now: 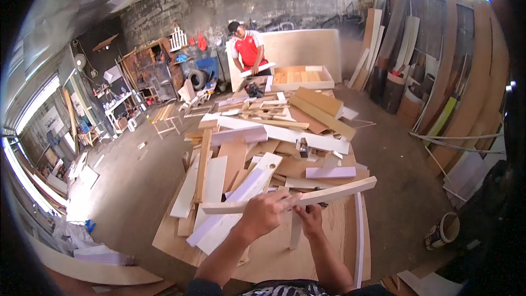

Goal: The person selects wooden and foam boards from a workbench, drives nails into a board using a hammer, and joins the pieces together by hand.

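Observation:
A long pale wooden strip (339, 188) is held crosswise above the near part of the work table. My left hand (264, 212) is wrapped round it left of its middle, fingers over the top edge. Just right of that, my right hand (310, 219) is closed below the strip, its fingers pressed together near a short pale upright piece (296, 230). Whether the right hand grips that piece or the strip is hidden. Beneath and beyond both hands lies a white board with a hole (241, 200), among many loose offcuts.
The plywood table top (329, 241) bears a large pile of boards. Along its right edge lies a long white strip (359, 235). A person in a red shirt (249, 52) stands at the far end, holding a white piece. A bucket (442, 231) is on the floor at right.

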Motion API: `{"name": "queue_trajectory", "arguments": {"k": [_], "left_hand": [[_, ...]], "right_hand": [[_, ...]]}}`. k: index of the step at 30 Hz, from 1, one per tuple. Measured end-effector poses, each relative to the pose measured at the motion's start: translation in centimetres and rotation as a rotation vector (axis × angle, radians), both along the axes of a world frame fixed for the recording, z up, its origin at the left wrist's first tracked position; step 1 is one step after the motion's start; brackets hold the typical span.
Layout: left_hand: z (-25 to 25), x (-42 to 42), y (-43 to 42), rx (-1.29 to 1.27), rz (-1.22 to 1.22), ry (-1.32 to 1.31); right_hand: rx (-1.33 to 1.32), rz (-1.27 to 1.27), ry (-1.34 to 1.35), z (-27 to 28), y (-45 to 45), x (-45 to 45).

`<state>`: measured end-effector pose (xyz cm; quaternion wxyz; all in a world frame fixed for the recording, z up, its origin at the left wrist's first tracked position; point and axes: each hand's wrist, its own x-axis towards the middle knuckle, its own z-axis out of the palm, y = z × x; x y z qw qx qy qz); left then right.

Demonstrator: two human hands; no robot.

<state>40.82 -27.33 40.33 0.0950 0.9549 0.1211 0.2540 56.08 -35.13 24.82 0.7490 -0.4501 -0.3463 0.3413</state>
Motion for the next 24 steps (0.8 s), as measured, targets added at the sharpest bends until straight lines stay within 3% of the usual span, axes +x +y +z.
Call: {"name": "queue_trajectory", "arguments": {"k": [7,16,19,20,21,22,23,24], "left_hand": [[-1.1,-1.0,1.5,-0.008,0.016,-0.052],[-1.5,-3.4,2.8,0.003,-0.12,-0.121],[-2.2,-4.9,3.4,0.02,-0.18,-0.139],[-2.1,-5.2,3.6,0.03,-0.205,-0.166],[-1.8,-5.7,3.6,0.001,-0.189,-0.1],[-1.3,-6.5,3.3,-0.033,-0.174,-0.017],[-0.9,-7.0,3.2,-0.017,-0.193,-0.036],[-0.9,-7.2,3.2,-0.001,-0.21,-0.064]], "right_hand": [[0.17,-0.112,0.156,1.3,1.4,-2.9],[0.061,-0.222,0.11,2.5,0.0,-5.9],[-0.018,-0.317,-0.029,1.5,-0.3,-6.9],[-0.116,-0.383,-0.253,2.0,-0.9,-7.5],[0.078,-0.349,-0.079,1.3,-0.1,-7.8],[-0.163,-0.363,-0.156,-1.6,-0.5,-7.0],[-0.179,-0.274,-0.083,0.4,-1.1,-7.5],[-0.197,-0.288,-0.175,0.6,-1.2,-7.4]]}}
